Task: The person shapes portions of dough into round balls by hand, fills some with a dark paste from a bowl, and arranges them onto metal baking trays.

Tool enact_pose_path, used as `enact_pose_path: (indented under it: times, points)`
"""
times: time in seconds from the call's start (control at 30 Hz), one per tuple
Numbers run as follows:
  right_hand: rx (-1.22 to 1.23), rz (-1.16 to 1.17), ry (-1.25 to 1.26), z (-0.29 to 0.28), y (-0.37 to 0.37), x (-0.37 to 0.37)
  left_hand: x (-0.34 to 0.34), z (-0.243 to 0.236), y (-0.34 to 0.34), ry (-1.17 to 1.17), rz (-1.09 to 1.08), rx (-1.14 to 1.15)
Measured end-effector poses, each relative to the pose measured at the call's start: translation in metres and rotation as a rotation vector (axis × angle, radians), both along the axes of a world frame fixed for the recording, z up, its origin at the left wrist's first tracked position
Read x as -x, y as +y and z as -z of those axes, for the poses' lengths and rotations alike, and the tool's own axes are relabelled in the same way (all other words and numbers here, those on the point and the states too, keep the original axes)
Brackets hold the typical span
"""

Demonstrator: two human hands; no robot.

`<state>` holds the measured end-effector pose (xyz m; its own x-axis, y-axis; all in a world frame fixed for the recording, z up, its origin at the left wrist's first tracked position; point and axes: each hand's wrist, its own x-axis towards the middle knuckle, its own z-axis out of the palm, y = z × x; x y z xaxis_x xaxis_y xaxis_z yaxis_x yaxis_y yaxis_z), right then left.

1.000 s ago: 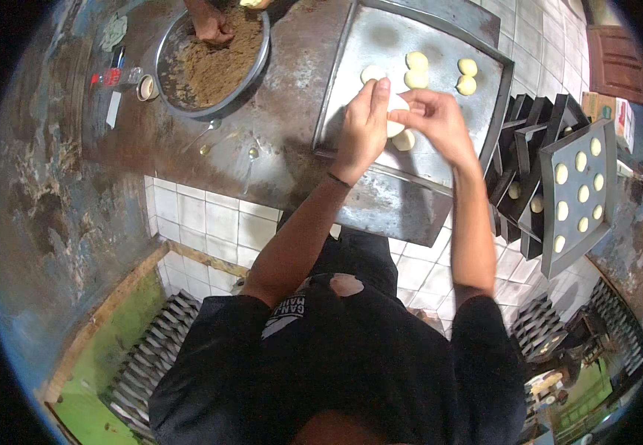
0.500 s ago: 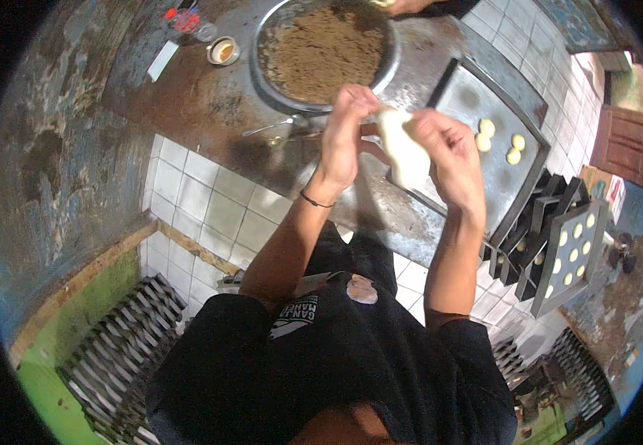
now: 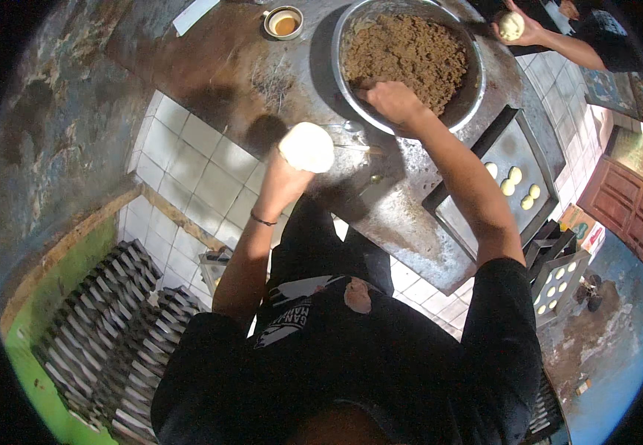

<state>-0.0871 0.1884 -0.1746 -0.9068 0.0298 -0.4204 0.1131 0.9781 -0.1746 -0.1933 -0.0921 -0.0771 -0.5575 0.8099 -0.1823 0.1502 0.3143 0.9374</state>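
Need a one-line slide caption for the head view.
Left hand holds a flattened dough disc while right hand reaches into the filling bowl.

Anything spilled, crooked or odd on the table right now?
Nothing stands out. The left hand holds a flat dough round level, the right hand is in the bowl of brown filling, and the dough pieces sit on the tray.

Left hand (image 3: 286,182) holds dough disc (image 3: 307,147); right hand (image 3: 393,101) in filling bowl (image 3: 477,74)
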Motion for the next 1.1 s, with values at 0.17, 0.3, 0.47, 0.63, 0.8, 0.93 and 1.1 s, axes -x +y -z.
enact_pose_path:
  times: [0.17, 0.3, 0.47, 0.63, 0.8, 0.93, 1.1]
  points:
    - [0.015, 0.008, -0.011, 0.013, 0.011, 0.012, 0.031, 0.005, -0.018, -0.070, -0.034, 0.161]
    - [1.166, 0.811, 0.021, -0.001, 0.039, -0.013, 0.041, 0.012, 0.006, 0.087, 0.090, 0.094]
    - [1.732, 1.081, 0.180, -0.109, -0.007, -0.036, 0.029, 0.021, 0.061, -0.030, 0.109, -0.035]
    - [0.464, 0.661, 0.771, -0.186, -0.069, -0.053, 0.000, -0.013, 0.108, -0.066, 0.204, -0.172]
    - [0.370, 0.573, 0.715, -0.230, -0.073, -0.091, -0.010, -0.035, 0.126, -0.117, 0.435, -0.286]
    - [0.426, 0.641, 0.713, -0.270, -0.085, -0.107, -0.018, -0.048, 0.130, -0.047, 0.760, -0.260]
    - [0.571, 0.753, 0.690, -0.274, -0.079, -0.138, -0.029, -0.093, 0.143, -0.254, 1.032, -0.169]
